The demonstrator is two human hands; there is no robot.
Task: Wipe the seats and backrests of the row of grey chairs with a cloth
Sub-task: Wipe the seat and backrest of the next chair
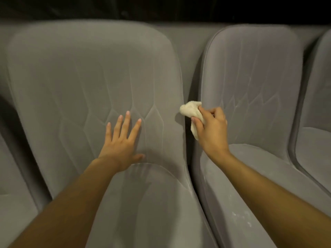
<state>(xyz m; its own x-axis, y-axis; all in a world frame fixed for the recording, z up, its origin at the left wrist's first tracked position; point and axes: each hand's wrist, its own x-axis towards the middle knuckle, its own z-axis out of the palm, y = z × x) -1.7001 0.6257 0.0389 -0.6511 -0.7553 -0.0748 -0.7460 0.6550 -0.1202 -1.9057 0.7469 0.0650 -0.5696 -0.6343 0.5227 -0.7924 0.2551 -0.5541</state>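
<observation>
Cream terry, the cloth (192,116) sits bunched in our right hand (212,128), fingers pinching it against the left edge of the right chair's backrest (250,77), just right of centre frame, likely to wipe that rim. Our left hand (121,140) lies spread flat on the centre chair's backrest (86,72), seemingly to brace us.

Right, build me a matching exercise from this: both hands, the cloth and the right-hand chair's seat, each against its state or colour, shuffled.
Column one
1. left hand
2. right hand
3. cloth
4. right chair's seat

Column two
A. cream, bunched up
B. dotted with pale specks near its front
C. fingers spread, flat on a backrest
D. fingers curled round the cloth

Pairs: 1-C, 2-D, 3-A, 4-B
</observation>
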